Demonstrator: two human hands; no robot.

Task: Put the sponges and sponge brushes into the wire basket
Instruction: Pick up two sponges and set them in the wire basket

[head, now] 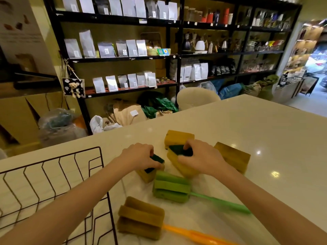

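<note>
So the person is grabbing two sponges at once here. The left hand (141,154) is clamping down on a yellow sponge with a green scrub side (150,169), and the right hand (200,156) is gripping another one (180,161) just beside it. The wire basket (53,183) is sitting off to the left, looks empty, so the left hand is nearer and probably drops first. The green sponge brush (171,188) and orange-handled brush (141,218) are lying nearer the person, handles pointing right.

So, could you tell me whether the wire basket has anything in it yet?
Empty, as far as visible: only bare counter shows through the wire basket; its lower part is out of frame.
</note>
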